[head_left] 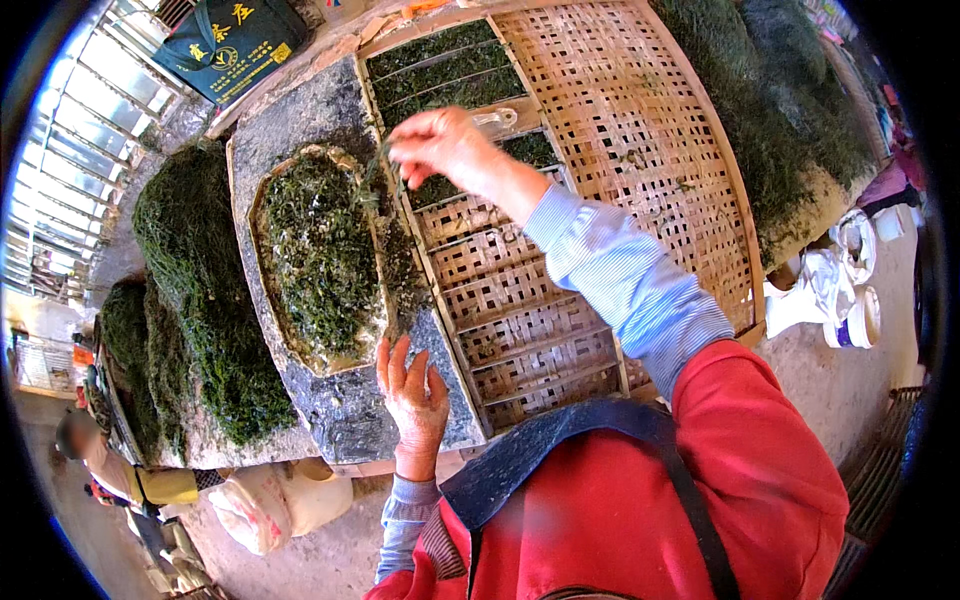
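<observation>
My right hand (440, 150) is over the left rail of a slatted wooden frame (462, 360), its fingertips closed on a small wisp of dark green leafy strands. To its left lies a shallow, angular tray (378, 270) with a pale rim, heaped with loose green leafy bits (315, 250). My left hand (412, 395) is at the tray's near right corner, fingers spread and holding nothing. The frame's far sections hold an even layer of green strands (440, 55); its near sections show bare slats over woven bamboo. A pale, clear-looking object (495, 118) rests on the frame's crossbar.
A large woven bamboo mat (640, 130) extends right of the frame. Big heaps of green strands stand left (205, 290) and far right (740, 90). A dark green bag (230, 45) is at the far left. White containers (855, 315) stand right; another person (120, 470) is lower left.
</observation>
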